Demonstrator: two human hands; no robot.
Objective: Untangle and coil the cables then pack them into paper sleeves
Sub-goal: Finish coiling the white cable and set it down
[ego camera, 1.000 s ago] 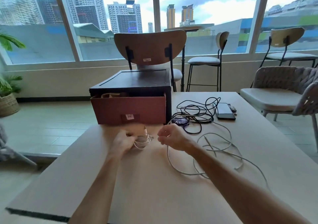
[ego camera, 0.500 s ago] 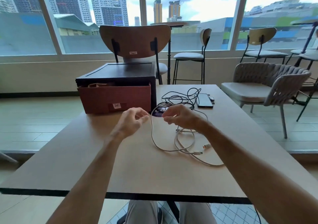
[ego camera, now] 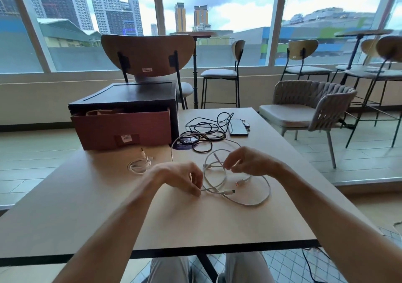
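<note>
— Pinching the white cable [ego camera: 256, 203] low against the desk [ego camera: 108, 206] with left hand [ego camera: 180, 177] fingers [ego camera: 196, 188]; nipping a raised loop with right hand [ego camera: 250, 162] fingers [ego camera: 229, 165].
— Held apart to expose the crossing, probably.
— Parked aside by the drawer box [ego camera: 121, 128]: a small coil [ego camera: 139, 165], finished. Beyond, black cables [ego camera: 204, 132] knotted beside a phone [ego camera: 237, 127].
— Hard to make out what fills that drawer.
</note>
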